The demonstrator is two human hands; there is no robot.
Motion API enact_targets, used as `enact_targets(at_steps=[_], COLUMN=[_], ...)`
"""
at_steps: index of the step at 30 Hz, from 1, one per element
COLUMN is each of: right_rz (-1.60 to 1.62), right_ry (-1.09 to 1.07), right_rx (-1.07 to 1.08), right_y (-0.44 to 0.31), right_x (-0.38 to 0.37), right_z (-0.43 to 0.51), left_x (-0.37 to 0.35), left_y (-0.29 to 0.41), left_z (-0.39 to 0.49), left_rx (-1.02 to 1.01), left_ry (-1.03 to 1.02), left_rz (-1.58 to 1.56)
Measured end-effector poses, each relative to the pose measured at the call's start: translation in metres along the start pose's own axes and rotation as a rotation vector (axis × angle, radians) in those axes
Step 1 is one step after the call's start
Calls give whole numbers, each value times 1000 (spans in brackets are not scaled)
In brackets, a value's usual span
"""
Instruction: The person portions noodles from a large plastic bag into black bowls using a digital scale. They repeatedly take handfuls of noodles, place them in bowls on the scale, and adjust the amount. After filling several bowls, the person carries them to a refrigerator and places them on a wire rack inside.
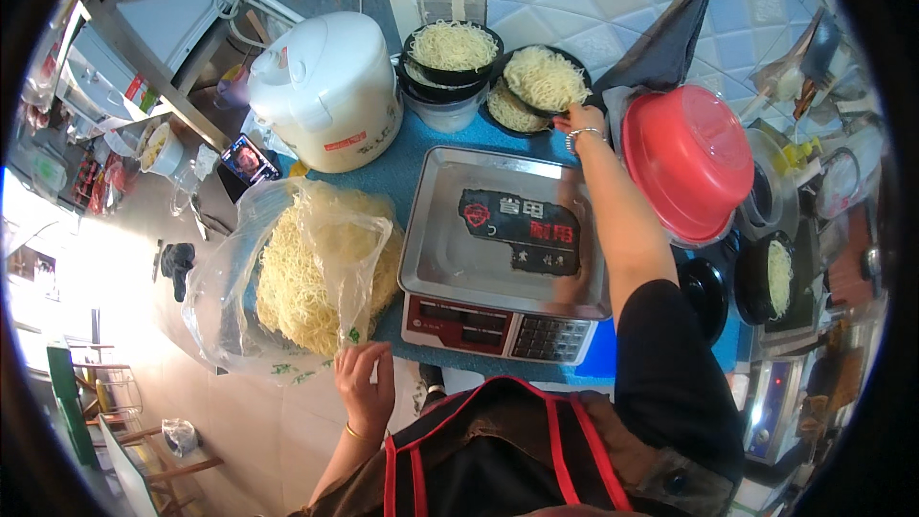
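My right hand (580, 122) grips the rim of a black bowl of noodles (547, 79), which overlaps another noodle bowl (513, 111) near the tiled wall. My left hand (366, 380) is at the lower edge of a clear plastic bag (222, 301) full of pale noodles (298, 280); its fingers are curled at the film, and the bag's top lies open. Between my arms sits a digital scale with a steel pan (445, 258), with nothing on the pan but a worn printed patch. Stacked black bowls of noodles (454, 50) stand behind the scale, on a clear tub.
A white rice cooker (330, 93) stands at the back left, with a phone (250, 160) beside it. Right of my right arm are an upturned red basin (689, 158), a black round lid or dish (702, 298) and another black noodle bowl (761, 280). A dark cloth (660, 50) hangs above.
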State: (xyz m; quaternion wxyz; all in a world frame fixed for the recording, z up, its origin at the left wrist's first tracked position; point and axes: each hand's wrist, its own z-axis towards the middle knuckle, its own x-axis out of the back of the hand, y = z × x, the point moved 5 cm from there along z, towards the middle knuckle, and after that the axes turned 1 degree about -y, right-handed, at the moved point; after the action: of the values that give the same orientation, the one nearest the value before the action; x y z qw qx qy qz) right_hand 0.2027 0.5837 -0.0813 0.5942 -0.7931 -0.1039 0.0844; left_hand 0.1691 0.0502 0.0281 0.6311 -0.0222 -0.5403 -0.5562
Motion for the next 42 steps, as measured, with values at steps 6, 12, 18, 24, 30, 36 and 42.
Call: enact_targets(at_steps=[6,12,18,24,30,36,42], right_rz=[-99,-1090,-702,-1476,-1827,-1846,-1509], right_ry=[-19,-71,361,537,378,411,505], right_rx=[-227,359,757,382,485,500,1078], right_y=[35,-19,-47,22,43,2,-54], right_x=[-17,9,121,251,253,249,199], right_z=[11,-26,-257,-328,-323,-328,-363], left_x=[2,-8,-5,-2,7,23,52], left_y=[7,18,36,46,56,44,28], left_z=[2,27,35,34,24,8,-4], left_rx=[56,-48,-146,-200,-202,-173,-97], left_ry=[-9,-84,-149,-187,-184,-111,5], left_rz=[-69,-152,-232,-287,-304,-326,-273])
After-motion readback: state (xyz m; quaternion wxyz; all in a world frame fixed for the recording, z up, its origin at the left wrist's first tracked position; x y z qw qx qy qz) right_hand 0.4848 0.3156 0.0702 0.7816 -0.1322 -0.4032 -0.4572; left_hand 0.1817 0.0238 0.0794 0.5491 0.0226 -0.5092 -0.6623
